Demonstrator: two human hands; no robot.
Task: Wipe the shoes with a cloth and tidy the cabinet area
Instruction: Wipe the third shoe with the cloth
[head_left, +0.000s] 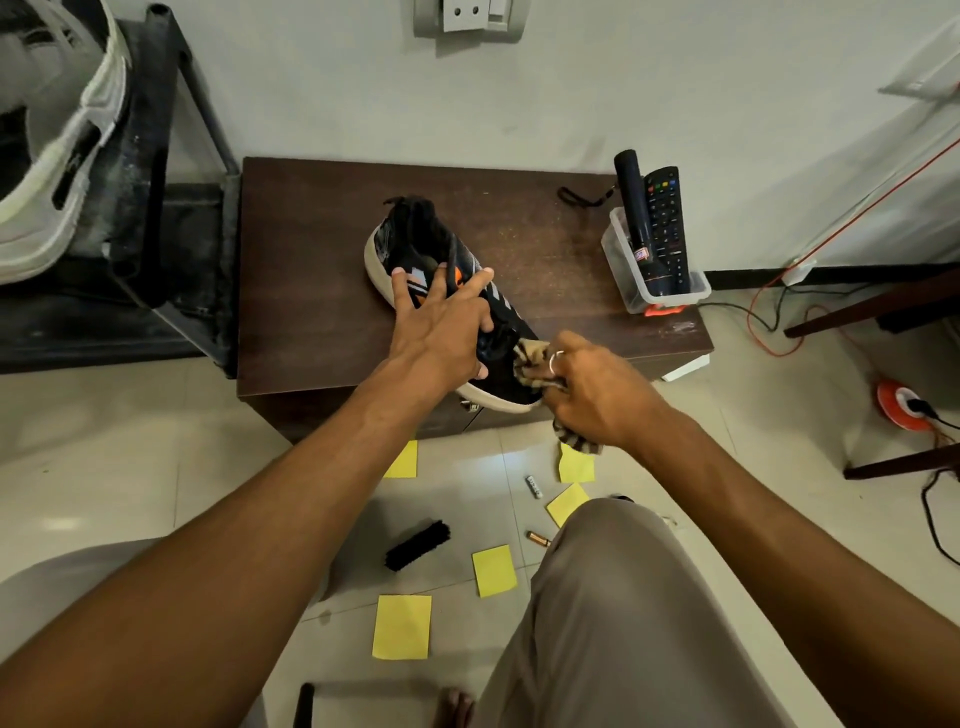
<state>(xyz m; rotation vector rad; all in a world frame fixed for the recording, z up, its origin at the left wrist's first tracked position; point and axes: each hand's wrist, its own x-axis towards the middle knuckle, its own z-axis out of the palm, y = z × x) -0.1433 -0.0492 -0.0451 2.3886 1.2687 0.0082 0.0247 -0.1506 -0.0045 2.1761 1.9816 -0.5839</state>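
Low dark-brown cabinet against a pale wall, dusty top. Black shoe with a cream sole lies diagonally on it, toe at the near edge. My left hand is spread wide over the laces, fingers straight, pressing down. My right hand grips a bunched striped cloth against the toe. A clear tub at the cabinet's right end holds a remote and a dark torch. On the tiled floor below: yellow notes, a black brush, two loose batteries. An orange cable reel sits to the right, a black rack to the left.
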